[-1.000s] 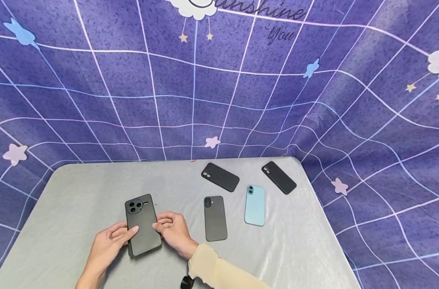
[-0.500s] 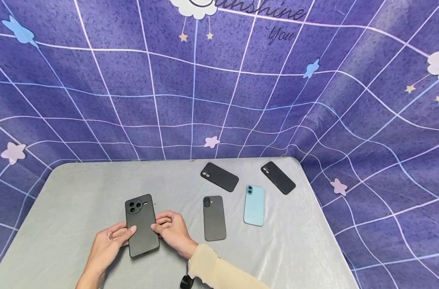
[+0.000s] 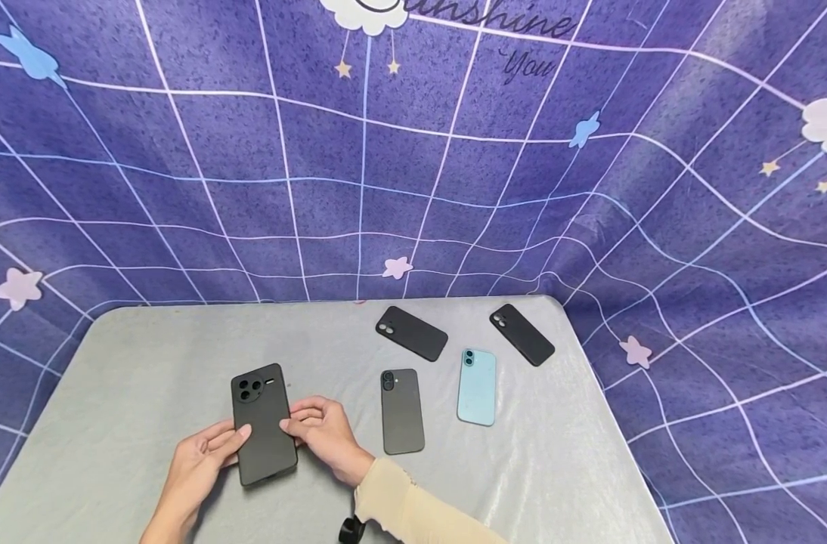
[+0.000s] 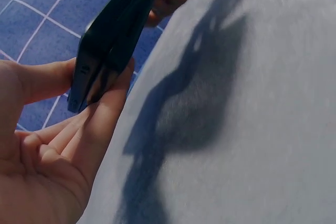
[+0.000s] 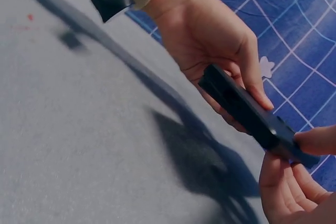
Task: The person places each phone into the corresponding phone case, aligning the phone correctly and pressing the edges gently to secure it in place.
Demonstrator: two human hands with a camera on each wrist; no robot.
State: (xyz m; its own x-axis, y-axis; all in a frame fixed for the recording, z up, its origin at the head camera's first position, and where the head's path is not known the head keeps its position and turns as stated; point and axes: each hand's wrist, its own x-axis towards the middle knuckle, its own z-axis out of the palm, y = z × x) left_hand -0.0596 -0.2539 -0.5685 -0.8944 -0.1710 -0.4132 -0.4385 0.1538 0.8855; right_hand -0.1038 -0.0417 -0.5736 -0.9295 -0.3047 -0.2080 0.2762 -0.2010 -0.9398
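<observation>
A dark grey phone [image 3: 267,442] with a round three-lens camera, apparently in a black case, is held back side up between two hands in the head view. My left hand [image 3: 194,462] pinches its left edge, thumb on the back and fingers beneath. On the opposite edge my right hand [image 3: 328,437] grips it the same way. The left wrist view shows the phone [image 4: 118,35] edge-on, with a gap between layers and fingers mirrored on a glossy inner face. It is tilted above the table in the right wrist view, casting a shadow below.
On the grey cloth-covered table [image 3: 543,468], to the right, lie a dark grey phone [image 3: 403,415] and a light blue phone [image 3: 478,389]. Behind them are two black phone cases [image 3: 416,336], [image 3: 525,337]. A purple patterned curtain [image 3: 318,151] surrounds the table's back and sides.
The held phone and both hands shift slightly left along with the whole scene. A dark layer that stuck out under the phone's lower edge a second ago now lines up with it.
</observation>
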